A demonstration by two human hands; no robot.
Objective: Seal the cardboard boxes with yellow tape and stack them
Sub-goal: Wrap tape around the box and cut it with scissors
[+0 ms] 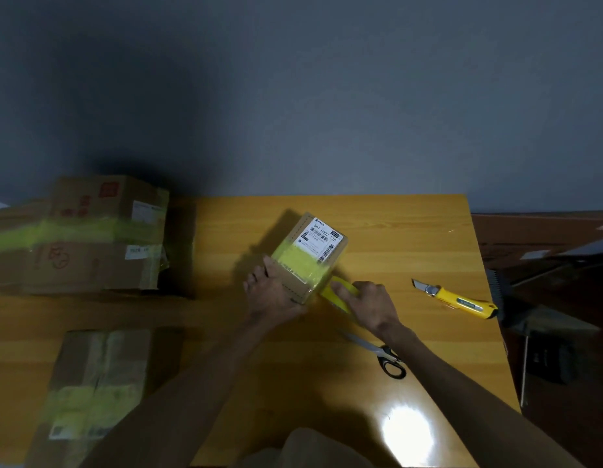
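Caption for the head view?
Left hand grips the box while right hand holds yellow tape at its corner; knife and scissors lie nearby.

Grey wall (pixel 327 79) — yellow wooden table (pixel 411 231)

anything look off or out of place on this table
The yellow utility knife lies right of the right hand with its blade extended and bare. On the small box, yellow tape seems to overlap the shipping label at its near edge.
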